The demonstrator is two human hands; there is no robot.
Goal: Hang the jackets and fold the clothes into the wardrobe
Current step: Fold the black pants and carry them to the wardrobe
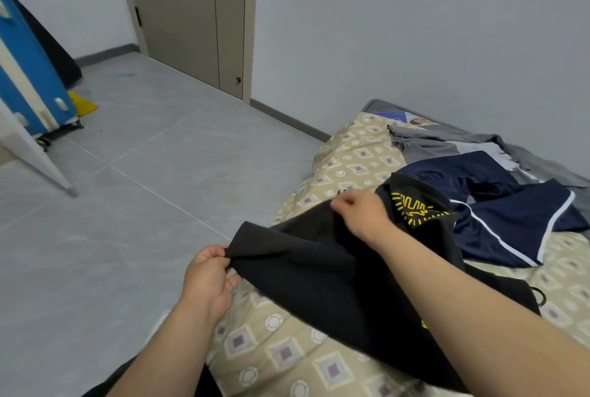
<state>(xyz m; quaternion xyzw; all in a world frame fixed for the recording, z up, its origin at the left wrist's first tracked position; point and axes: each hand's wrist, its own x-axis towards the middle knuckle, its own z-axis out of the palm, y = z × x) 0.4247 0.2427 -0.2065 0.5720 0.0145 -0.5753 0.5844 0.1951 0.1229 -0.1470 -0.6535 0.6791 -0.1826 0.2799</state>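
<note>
Though the yellow print (415,209) on the black garment (319,272) shows jagged lines and short rays, it is creased over itself and no word of it can be read. A second scrap of yellow shows near the garment's lower hem, also unreadable. The garment is lifted over the near edge of the bed (287,358), its far part trailing on the patterned cover. The left hand (209,275) reaches past the bed's edge and pinches one corner of the cloth between thumb and curled fingers. The right hand (360,213), forearm stretched out over the bed, pinches the upper hem. Farther up the bed lie navy shorts (510,224) with white piping, then a grey garment (447,144). At the bed's far end sits a blue and white printed label (397,116), its writing too small to read.
</note>
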